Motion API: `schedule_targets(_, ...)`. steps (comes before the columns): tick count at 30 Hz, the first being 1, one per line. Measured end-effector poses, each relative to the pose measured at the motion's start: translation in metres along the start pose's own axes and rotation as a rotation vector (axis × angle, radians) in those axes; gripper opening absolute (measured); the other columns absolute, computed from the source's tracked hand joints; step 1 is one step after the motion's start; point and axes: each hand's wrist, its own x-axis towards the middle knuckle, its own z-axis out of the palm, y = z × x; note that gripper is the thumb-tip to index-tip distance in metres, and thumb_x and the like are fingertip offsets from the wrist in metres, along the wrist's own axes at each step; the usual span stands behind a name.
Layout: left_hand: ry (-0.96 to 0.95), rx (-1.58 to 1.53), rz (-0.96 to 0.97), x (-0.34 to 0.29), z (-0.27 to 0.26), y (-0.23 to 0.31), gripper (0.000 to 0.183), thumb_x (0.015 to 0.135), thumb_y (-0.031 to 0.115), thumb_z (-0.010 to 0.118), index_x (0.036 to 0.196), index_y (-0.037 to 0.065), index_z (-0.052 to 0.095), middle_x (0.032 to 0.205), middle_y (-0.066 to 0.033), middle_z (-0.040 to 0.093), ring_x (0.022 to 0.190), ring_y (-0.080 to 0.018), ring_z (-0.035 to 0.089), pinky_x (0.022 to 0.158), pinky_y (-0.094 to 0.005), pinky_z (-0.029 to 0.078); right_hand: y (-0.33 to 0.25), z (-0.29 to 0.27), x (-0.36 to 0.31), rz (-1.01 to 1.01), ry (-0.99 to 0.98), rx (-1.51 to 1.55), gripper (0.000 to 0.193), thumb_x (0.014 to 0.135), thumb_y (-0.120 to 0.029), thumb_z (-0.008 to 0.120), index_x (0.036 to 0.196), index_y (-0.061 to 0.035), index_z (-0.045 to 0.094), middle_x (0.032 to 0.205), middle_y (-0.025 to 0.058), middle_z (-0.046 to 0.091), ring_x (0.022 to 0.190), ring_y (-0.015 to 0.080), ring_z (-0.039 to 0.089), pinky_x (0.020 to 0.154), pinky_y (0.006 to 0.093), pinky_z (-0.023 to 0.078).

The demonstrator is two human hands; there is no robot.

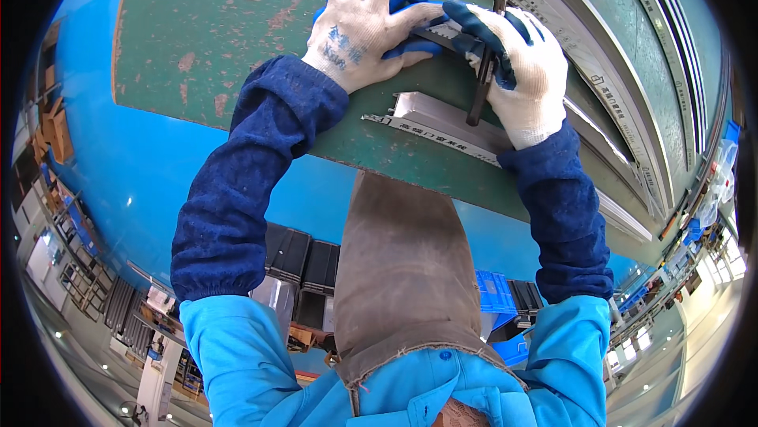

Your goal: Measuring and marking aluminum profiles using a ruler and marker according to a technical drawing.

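Both my hands wear white knit gloves with blue-coated palms, close together over the green worktop [237,40]. My right hand [525,72] is closed around a dark marker pen [480,95], its narrow tip pointing away from me. Those fingers also rest by the end of a metal profile [442,35]. On the other side, my left hand [367,28] has its index finger and thumb on either side of that same profile end; its other fingers are curled and slightly blurred. Nearer to me lies a silver aluminium profile [454,123] with a printed film strip, partly behind my right wrist.
Several long aluminium profiles [608,88] with printed film lie along the right of the worktop. Beyond its near edge are a blue floor [150,166], a blue crate [493,293] and dark bins [304,257]. A brown apron [407,253] hangs against the near edge.
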Motion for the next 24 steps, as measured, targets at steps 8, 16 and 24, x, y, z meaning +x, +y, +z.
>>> schedule_targets(8,-0.062,0.034,-0.014,0.001,0.004,-0.002,0.048,0.071,0.036,0.074,0.115,0.032,0.056,0.116,-0.0053,0.053,0.112,-0.0276,0.048,0.095,-0.0494,0.040,0.011,0.013,0.004,-0.178,-0.058,-0.276,0.044,0.070,-0.009,0.068,0.112,-0.0149,0.056,0.107,0.0105,0.058,0.097,0.0285,0.056,0.087,0.0373,0.047)
schedule_targets(16,-0.076,0.002,-0.063,0.001,0.008,-0.004,0.043,0.072,0.035,0.074,0.111,0.032,0.059,0.117,-0.0055,0.052,0.114,-0.0295,0.047,0.094,-0.0532,0.038,0.021,0.012,0.007,-0.238,-0.032,-0.186,0.041,0.070,-0.009,0.068,0.109,-0.0122,0.056,0.107,0.0102,0.058,0.099,0.0279,0.055,0.086,0.0371,0.047)
schedule_targets(24,-0.035,-0.044,-0.075,0.001,0.010,-0.003,0.045,0.066,0.030,0.078,0.108,0.033,0.061,0.117,-0.0051,0.053,0.114,-0.0304,0.046,0.097,-0.0550,0.034,0.012,0.011,0.013,-0.041,-0.057,0.180,0.042,0.068,-0.006,0.068,0.107,-0.0122,0.055,0.104,0.0074,0.058,0.097,0.0244,0.056,0.086,0.0324,0.046)
